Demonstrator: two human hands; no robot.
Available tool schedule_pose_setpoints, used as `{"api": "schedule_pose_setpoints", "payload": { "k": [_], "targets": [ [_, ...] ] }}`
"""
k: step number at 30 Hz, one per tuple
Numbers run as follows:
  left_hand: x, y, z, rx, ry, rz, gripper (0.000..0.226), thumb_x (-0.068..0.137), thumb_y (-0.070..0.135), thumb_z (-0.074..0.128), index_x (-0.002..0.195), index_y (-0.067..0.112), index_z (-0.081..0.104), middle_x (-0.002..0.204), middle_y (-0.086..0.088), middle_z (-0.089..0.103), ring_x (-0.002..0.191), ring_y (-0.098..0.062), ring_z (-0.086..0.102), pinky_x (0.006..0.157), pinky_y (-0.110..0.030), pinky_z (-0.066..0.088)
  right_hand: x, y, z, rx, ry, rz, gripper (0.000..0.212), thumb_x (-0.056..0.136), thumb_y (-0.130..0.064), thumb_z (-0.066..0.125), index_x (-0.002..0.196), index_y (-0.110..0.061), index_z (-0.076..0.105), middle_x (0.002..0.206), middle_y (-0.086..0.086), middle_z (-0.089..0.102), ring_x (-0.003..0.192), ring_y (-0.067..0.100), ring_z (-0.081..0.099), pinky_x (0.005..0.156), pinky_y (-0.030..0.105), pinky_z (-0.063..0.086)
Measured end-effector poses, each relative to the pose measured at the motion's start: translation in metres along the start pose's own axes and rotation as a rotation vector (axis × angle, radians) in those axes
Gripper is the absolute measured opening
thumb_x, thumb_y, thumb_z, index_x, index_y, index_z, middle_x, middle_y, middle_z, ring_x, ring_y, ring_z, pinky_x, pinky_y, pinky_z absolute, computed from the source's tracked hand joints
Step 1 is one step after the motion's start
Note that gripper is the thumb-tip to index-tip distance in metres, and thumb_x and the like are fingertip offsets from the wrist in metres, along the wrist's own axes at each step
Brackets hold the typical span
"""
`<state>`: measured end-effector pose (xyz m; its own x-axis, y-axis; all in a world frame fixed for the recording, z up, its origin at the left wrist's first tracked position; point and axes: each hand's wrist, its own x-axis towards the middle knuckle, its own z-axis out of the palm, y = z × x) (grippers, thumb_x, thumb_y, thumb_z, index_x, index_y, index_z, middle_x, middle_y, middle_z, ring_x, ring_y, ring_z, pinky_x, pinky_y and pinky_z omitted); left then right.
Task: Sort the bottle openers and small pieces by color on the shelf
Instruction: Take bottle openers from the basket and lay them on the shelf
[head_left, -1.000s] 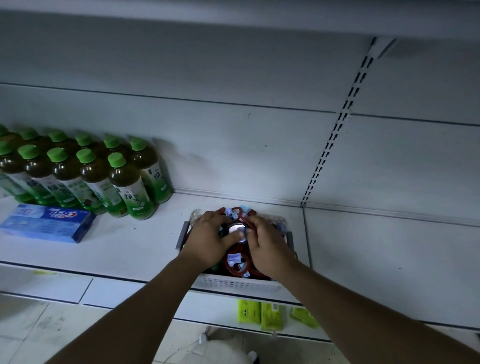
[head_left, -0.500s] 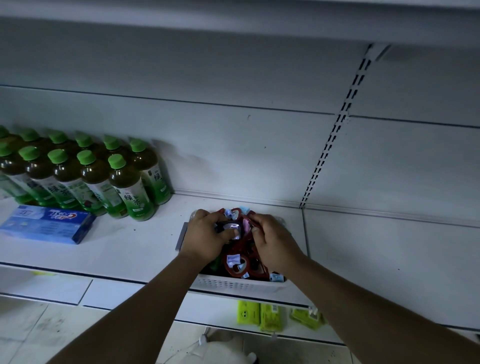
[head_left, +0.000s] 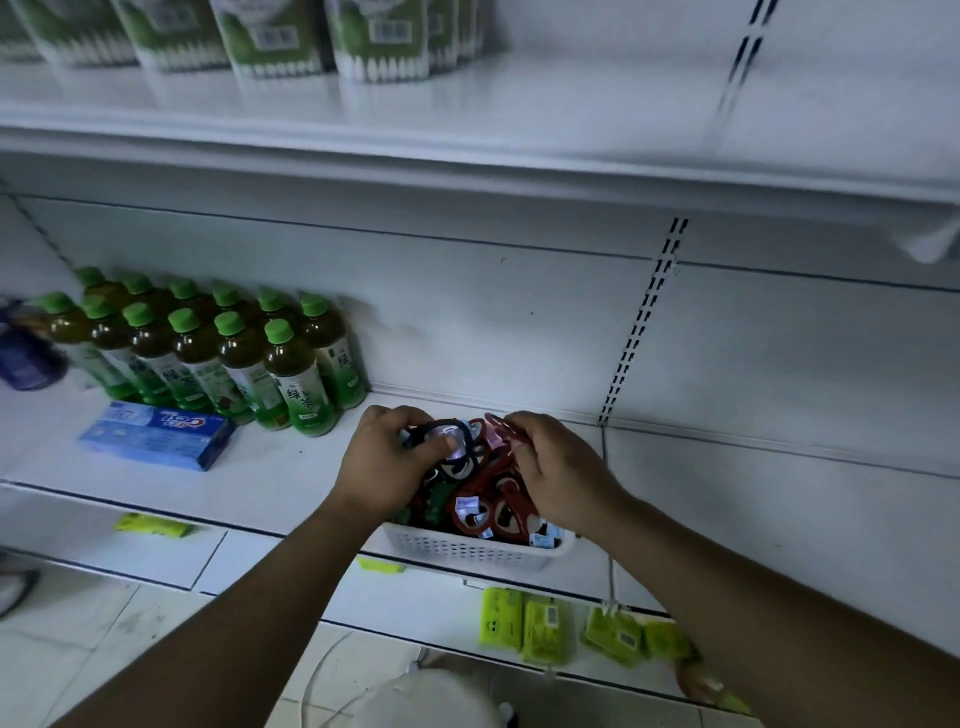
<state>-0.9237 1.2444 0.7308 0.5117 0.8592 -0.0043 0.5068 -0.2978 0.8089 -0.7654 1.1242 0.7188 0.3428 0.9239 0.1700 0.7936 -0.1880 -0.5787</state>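
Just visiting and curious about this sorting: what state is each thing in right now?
left hand, grips the black bottle opener.
right hand, pinches a red bottle opener.
white basket, on the shelf, full of unsorted pieces.
green tea bottles, upright, capped.
toothpaste box, lying flat, closed.

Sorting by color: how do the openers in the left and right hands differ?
The black opener, in the left hand, has a dark rim and shiny pale centre; the red opener, in the right hand, is red. The black opener faces the camera; the red opener is partly hidden by fingers. Both are over the basket.
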Motion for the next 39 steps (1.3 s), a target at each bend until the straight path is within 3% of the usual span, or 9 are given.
{"api": "schedule_pose_setpoints", "payload": {
  "k": [4,9,13,18,21,23,29,32,39],
  "targets": [
    [-0.03,0.038,-0.02,0.018,0.072,0.025,0.018,0.077,0.034,0.077,0.086,0.024,0.065,0.095,0.002,0.047,0.083,-0.006,0.051,0.069,-0.021,0.038,-0.014,-0.027,-0.04,0.03,0.012,-0.06,0.035,0.101,-0.021,0.043,0.135,-0.014,0.048,0.125,0.005,0.058,0.108,0.02,0.056,0.078,0.021,0.036],
    [-0.068,0.093,-0.043,0.015,0.062,0.097,0.018,0.077,0.036,0.075,0.085,0.026,0.063,0.101,-0.003,0.05,0.09,-0.014,0.054,0.065,-0.015,0.036,-0.045,-0.061,-0.097,-0.038,0.002,-0.153,0.032,0.101,-0.022,0.041,0.132,-0.017,0.05,0.12,0.002,0.058,0.101,0.018,0.055,0.076,0.024,0.036],
    [-0.099,0.14,-0.069,0.012,0.028,0.233,0.017,0.076,0.041,0.074,0.081,0.034,0.059,0.099,0.0,0.051,0.086,-0.009,0.052,0.064,-0.013,0.035,-0.081,-0.09,-0.147,-0.13,0.061,-0.182,0.032,0.1,-0.021,0.041,0.13,-0.018,0.051,0.119,0.001,0.059,0.101,0.018,0.054,0.084,0.029,0.041],
    [-0.136,0.196,-0.103,0.01,-0.013,0.42,0.021,0.075,0.041,0.074,0.084,0.038,0.056,0.098,0.011,0.047,0.086,-0.004,0.049,0.068,-0.022,0.036,-0.139,-0.133,-0.221,-0.295,0.152,-0.199,0.027,0.1,-0.023,0.041,0.123,-0.02,0.054,0.101,-0.003,0.059,0.085,0.014,0.051,0.072,0.028,0.038],
    [-0.149,0.232,-0.114,0.015,-0.009,0.539,0.025,0.075,0.04,0.074,0.091,0.033,0.057,0.097,0.014,0.043,0.084,0.003,0.046,0.063,-0.01,0.033,-0.163,-0.151,-0.27,-0.363,0.24,-0.131,0.024,0.099,-0.026,0.041,0.118,-0.025,0.056,0.095,-0.008,0.058,0.083,0.013,0.05,0.073,0.028,0.038],
    [-0.149,0.259,-0.112,0.041,-0.012,0.594,0.024,0.077,0.04,0.074,0.094,0.031,0.058,0.096,0.012,0.043,0.081,0.004,0.045,0.058,-0.009,0.034,-0.168,-0.153,-0.299,-0.388,0.304,-0.065,0.024,0.099,-0.023,0.041,0.117,-0.021,0.057,0.099,-0.004,0.06,0.09,0.018,0.052,0.078,0.031,0.039],
    [-0.125,0.319,-0.065,0.065,-0.047,0.636,0.023,0.077,0.038,0.075,0.088,0.02,0.064,0.089,0.003,0.047,0.069,-0.008,0.05,0.059,-0.025,0.041,-0.136,-0.108,-0.349,-0.482,0.322,0.06,0.025,0.1,-0.019,0.037,0.115,-0.015,0.056,0.102,0.005,0.061,0.092,0.026,0.054,0.081,0.038,0.045],
    [-0.107,0.343,-0.036,0.099,-0.055,0.616,0.025,0.076,0.038,0.076,0.088,0.02,0.064,0.092,0.003,0.046,0.074,-0.006,0.05,0.06,-0.02,0.038,-0.117,-0.077,-0.364,-0.472,0.29,0.057,0.026,0.1,-0.02,0.037,0.118,-0.016,0.055,0.107,0.004,0.06,0.095,0.025,0.053,0.082,0.037,0.044],
    [-0.058,0.393,0.032,0.147,-0.062,0.539,0.026,0.076,0.038,0.076,0.085,0.015,0.067,0.076,0.004,0.058,0.068,-0.01,0.051,0.059,-0.024,0.037,-0.067,0.004,-0.408,-0.438,0.218,0.032,0.026,0.1,-0.025,0.038,0.121,-0.022,0.054,0.113,0.002,0.061,0.098,0.022,0.053,0.085,0.036,0.044]
  ]
}}
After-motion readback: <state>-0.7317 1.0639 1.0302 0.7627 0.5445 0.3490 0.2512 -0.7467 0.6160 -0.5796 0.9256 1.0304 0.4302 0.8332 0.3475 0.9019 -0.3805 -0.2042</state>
